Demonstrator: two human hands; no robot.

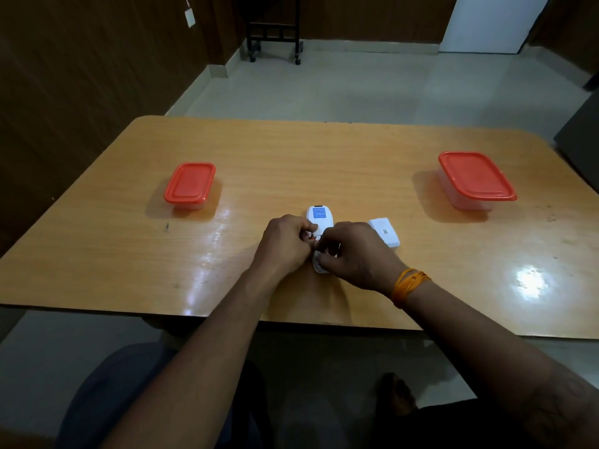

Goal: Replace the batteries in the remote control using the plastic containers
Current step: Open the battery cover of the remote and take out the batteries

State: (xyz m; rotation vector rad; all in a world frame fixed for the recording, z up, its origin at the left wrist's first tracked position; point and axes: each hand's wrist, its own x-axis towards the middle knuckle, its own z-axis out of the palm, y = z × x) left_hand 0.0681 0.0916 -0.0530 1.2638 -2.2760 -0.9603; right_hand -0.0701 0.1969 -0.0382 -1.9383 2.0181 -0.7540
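A white remote control [319,218] lies face down near the table's front middle, a blue label on its back. My left hand [283,244] and my right hand [356,257] close over its near half, fingertips meeting at the battery bay, where a bit of red shows. What the fingers pinch is hidden. The white battery cover [385,231] lies just right of my right hand. Two clear plastic containers with red lids are shut: a small one [190,183] at the left, a larger one [475,176] at the right.
The wooden table [291,157] has its front edge close to my lap. An orange thread band wraps my right wrist [409,283]. Behind the table are tiled floor and a dark wheeled stand [274,34].
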